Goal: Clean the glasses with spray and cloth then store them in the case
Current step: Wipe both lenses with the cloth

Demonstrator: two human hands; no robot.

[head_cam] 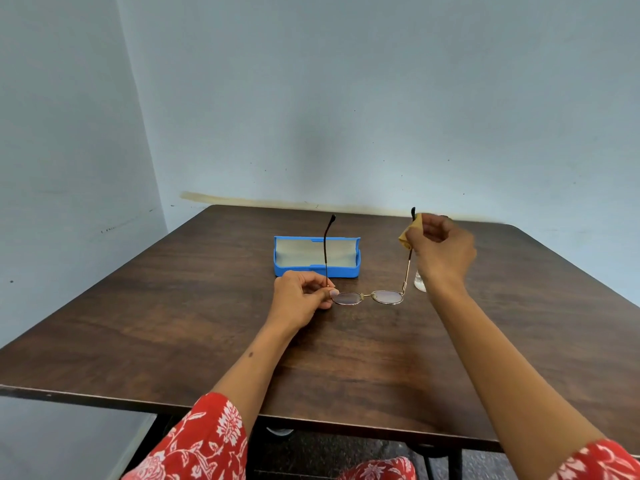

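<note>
Gold-rimmed glasses [377,296] are held above the table with both temple arms unfolded and pointing away from me. My left hand [300,299] pinches the frame at its left hinge. My right hand [441,249] grips a small yellow cloth [408,233] wrapped around the right temple arm, near its dark tip. An open blue case [317,257] with a pale lining lies on the table just behind my left hand. A small clear spray bottle [420,282] stands on the table, mostly hidden behind my right wrist.
The dark wooden table [207,323] reaches back to a pale blue wall. Its front edge runs near me, with dark table legs below. My red floral sleeves show at the bottom.
</note>
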